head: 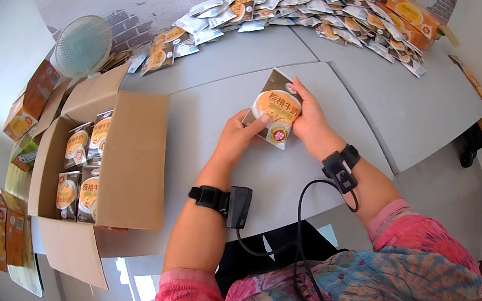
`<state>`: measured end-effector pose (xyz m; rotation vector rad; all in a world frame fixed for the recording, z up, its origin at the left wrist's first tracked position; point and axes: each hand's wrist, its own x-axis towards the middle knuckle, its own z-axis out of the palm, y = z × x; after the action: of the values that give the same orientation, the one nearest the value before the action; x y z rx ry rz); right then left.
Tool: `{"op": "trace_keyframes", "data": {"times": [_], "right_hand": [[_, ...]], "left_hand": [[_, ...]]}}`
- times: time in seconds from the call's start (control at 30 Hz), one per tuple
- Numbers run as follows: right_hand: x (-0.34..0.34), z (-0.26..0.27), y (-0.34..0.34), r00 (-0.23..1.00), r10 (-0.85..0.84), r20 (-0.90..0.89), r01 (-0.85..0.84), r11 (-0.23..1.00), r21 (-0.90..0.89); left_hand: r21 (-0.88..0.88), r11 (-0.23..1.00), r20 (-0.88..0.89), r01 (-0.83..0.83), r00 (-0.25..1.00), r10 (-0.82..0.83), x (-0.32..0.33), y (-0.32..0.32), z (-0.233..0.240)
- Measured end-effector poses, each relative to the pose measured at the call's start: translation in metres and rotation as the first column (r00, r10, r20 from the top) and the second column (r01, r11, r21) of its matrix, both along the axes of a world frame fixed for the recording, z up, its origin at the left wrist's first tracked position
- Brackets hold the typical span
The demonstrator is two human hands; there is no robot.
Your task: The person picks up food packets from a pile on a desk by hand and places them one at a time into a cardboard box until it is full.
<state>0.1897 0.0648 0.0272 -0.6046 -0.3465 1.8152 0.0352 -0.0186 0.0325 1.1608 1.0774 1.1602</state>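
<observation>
Both my hands hold a brown and orange printed food packet (pixel 276 108) above the grey table, its printed front facing up. My left hand (pixel 240 133) grips its left edge, with the thumb on the front. Along the right edge lies my right hand (pixel 309 114), fingers behind and up beside the top corner. An open cardboard box (pixel 132 165) stands to the left, with several similar packets (pixel 88 192) in it. Black devices on straps sit on both wrists, joined to a cable.
A long heap of packets (pixel 331 4) lies along the table's back by the wall. Orange cartons (pixel 413 18) stand at the back right, more cartons (pixel 3 231) at the far left. A round fan (pixel 83 46) is behind the box. Seams (pixel 363 119) run between the table tops.
</observation>
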Motion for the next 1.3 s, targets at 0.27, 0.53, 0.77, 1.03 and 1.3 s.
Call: {"op": "trace_keyframes", "data": {"times": [0.27,0.53,0.77,1.03,1.3], "right_hand": [[0.012,-0.017,0.014,0.997,0.071,0.009,-0.072,0.996,0.045],[-0.004,0.0,-0.007,0.973,0.205,0.109,-0.218,0.969,0.12],[-0.005,-0.02,0.004,0.967,0.212,0.142,-0.226,0.97,0.091],[-0.005,0.009,-0.016,0.921,0.388,0.037,-0.387,0.9,0.199],[-0.001,0.009,-0.017,0.91,0.411,-0.057,-0.397,0.902,0.167]], "left_hand": [[0.031,0.993,0.228,0.114,0.967,-0.118,0.006,0.013,-0.024],[-0.01,1.0,0.44,0.021,0.898,-0.015,0.002,0.006,-0.016],[-0.066,0.998,0.487,0.004,0.873,0.028,0.011,0.003,-0.009],[-0.112,0.987,0.524,-0.117,0.837,0.159,0.018,-0.01,0.021],[-0.054,0.893,0.677,-0.447,0.641,0.362,-0.073,-0.096,0.09]]}}
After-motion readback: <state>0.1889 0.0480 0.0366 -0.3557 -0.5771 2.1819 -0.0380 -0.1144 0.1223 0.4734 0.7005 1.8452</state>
